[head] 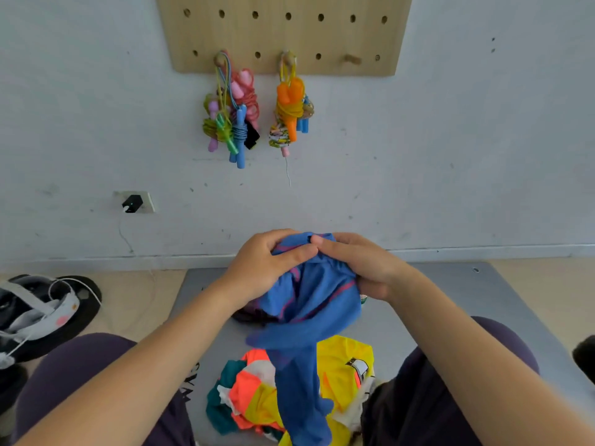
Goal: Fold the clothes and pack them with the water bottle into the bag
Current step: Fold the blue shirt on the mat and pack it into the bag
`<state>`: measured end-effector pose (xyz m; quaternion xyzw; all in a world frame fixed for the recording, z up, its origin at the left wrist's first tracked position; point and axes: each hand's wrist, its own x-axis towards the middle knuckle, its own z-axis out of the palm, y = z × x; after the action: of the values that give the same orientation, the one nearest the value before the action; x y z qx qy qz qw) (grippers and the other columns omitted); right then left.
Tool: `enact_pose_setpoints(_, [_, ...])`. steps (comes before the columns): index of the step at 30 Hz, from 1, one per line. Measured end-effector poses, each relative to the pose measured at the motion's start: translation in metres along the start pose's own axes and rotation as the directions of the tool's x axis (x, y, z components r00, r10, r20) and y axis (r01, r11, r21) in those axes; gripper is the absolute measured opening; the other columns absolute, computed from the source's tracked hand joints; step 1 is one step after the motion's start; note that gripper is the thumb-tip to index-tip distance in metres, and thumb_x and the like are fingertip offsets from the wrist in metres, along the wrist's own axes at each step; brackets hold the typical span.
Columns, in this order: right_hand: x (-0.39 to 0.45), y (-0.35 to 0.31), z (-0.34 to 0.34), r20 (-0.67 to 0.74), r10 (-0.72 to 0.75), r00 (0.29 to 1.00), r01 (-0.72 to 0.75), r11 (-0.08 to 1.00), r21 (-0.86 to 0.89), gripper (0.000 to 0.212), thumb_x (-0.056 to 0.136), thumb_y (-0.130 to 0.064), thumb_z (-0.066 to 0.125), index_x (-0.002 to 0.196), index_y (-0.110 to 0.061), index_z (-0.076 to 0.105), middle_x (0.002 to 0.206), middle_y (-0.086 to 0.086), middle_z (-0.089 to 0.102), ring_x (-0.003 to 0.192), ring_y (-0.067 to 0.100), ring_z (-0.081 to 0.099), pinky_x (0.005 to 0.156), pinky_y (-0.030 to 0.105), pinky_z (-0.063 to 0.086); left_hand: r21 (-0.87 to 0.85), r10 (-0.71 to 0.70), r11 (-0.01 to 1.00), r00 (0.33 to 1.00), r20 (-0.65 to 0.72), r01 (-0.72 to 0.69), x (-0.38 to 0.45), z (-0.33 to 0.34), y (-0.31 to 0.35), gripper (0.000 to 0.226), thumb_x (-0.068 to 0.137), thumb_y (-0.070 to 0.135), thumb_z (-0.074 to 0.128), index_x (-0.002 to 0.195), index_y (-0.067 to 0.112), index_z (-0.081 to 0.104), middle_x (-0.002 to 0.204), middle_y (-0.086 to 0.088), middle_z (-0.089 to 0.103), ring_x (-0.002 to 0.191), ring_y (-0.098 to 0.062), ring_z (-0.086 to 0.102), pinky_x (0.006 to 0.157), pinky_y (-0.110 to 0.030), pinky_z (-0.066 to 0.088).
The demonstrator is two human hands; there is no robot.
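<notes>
Both hands hold a blue garment (317, 297) up above the middle of a grey mat (457, 304). The left hand (267, 268) has its fingers curled round the bunched top of the cloth, and the right hand (360, 265) grips it just beside, thumbs nearly touching. The cloth hangs down onto a pile of yellow, orange and teal clothes (257, 394) at the mat's near edge. Skipping ropes (231, 117) hang from a pegboard (283, 30) on the wall.
</notes>
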<state>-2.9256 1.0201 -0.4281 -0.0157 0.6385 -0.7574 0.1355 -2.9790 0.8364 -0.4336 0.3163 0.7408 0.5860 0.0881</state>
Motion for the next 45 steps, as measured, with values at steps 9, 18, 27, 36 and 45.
enact_pose_setpoints(9, [0.017,0.016,-0.054,0.042,0.3,0.953,-0.253,0.865,-0.433,0.038,0.075,-0.032,0.08,0.11,-0.026,0.069,0.116,-0.002,0.071,0.106,0.02,0.069,0.09,0.037,0.056,0.134,-0.137,0.976,0.961,-0.241,0.173,0.034,-0.051,-0.059,0.024,0.091,0.036,0.066,0.088,0.013,0.072,0.095,-0.002,0.066,0.086,-0.011,0.062,0.08,-0.026,0.046])
enact_pose_setpoints(18, [0.048,0.074,-0.071,0.069,0.315,0.946,-0.261,0.873,-0.412,0.052,0.08,-0.032,0.075,0.107,0.01,0.06,0.098,0.019,0.067,0.089,0.027,0.063,0.08,0.041,0.051,0.128,-0.462,0.884,0.88,0.105,0.449,0.019,-0.051,-0.136,0.021,0.082,0.04,0.072,0.1,0.029,0.072,0.102,0.005,0.075,0.101,-0.014,0.069,0.1,-0.043,0.05])
enact_pose_setpoints(27, [0.067,0.083,-0.075,0.032,0.223,0.974,-0.183,0.869,-0.46,0.067,0.073,-0.058,0.071,0.097,0.004,0.06,0.084,0.012,0.06,0.077,0.02,0.056,0.075,0.036,0.044,-0.136,-0.456,0.866,0.871,0.185,0.482,0.009,-0.058,-0.138,0.033,0.066,0.036,0.083,0.096,0.027,0.074,0.102,-0.002,0.076,0.095,-0.019,0.072,0.077,-0.028,0.057])
enact_pose_setpoints(36, [0.075,0.093,-0.064,-0.064,0.121,0.991,-0.136,0.899,-0.415,0.057,0.091,-0.056,0.053,0.097,0.0,0.065,0.092,0.011,0.064,0.087,0.022,0.057,0.089,0.044,0.046,-0.19,-0.415,0.894,0.91,-0.011,0.405,0.013,-0.055,-0.129,0.013,0.082,0.036,0.073,0.087,0.025,0.074,0.088,0.006,0.075,0.083,-0.007,0.069,0.071,-0.019,0.053])
enact_pose_setpoints(45, [0.077,0.105,-0.038,-0.307,0.03,0.951,-0.187,0.847,-0.497,0.034,0.095,-0.04,0.056,0.088,-0.009,0.07,0.083,0.008,0.074,0.077,0.017,0.07,0.075,0.033,0.054,0.014,-0.245,0.969,0.967,-0.071,0.246,0.009,-0.04,-0.119,0.013,0.083,0.043,0.063,0.085,0.031,0.068,0.079,0.013,0.068,0.075,-0.001,0.062,0.073,-0.016,0.048])
